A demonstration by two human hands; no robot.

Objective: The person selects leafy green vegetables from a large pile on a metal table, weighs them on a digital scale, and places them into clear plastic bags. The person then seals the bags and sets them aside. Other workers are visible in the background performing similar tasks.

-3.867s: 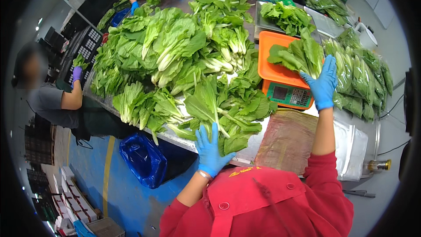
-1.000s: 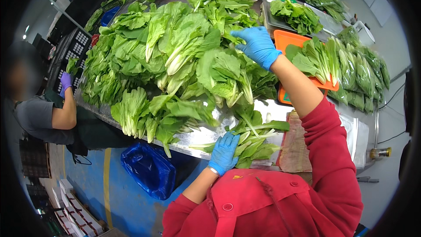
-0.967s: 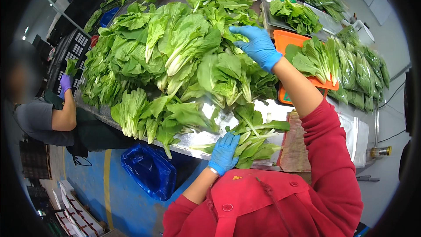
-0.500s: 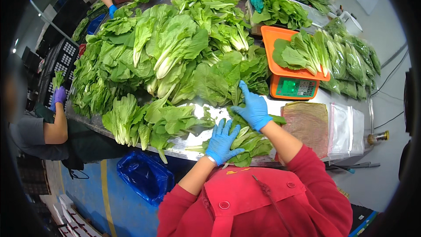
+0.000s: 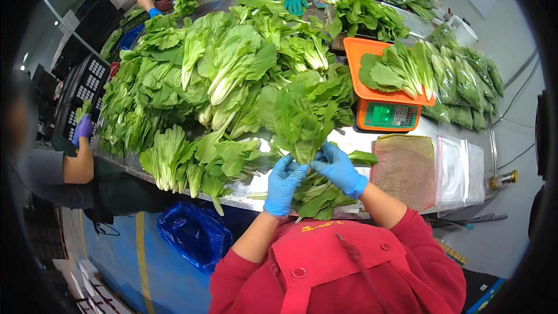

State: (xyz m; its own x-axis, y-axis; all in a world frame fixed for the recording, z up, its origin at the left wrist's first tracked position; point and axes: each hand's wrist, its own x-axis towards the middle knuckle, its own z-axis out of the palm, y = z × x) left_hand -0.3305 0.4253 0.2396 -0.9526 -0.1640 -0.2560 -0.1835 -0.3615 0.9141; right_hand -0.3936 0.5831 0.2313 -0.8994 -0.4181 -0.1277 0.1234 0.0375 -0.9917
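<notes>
Pinching the stem ends of a leafy bunch (image 5: 302, 125), the left hand (image 5: 283, 185) and the right hand (image 5: 342, 171) meet just above the near edge of the table (image 5: 264, 185), fingers curled in on it from either side; how firmly each one grips, I cannot tell. The bunch fans away from the person, its leaves partly blurred. The step in hand looks like gathering or tidying these greens by their stems. A next move would call for keeping the stem ends together in both hands, with the leaves clear of the neighbouring heap. Beneath and just beside the hands lie loose greens (image 5: 319, 202); beyond is the large pile of greens (image 5: 226, 70). To the right sits an orange scale (image 5: 388, 117), its tray bearing other greens (image 5: 401, 70), with a folded mesh cloth (image 5: 404, 168) and clear plastic bags (image 5: 459, 171) nearer the person. Farther right, bagged greens (image 5: 474, 87) are stacked.
</notes>
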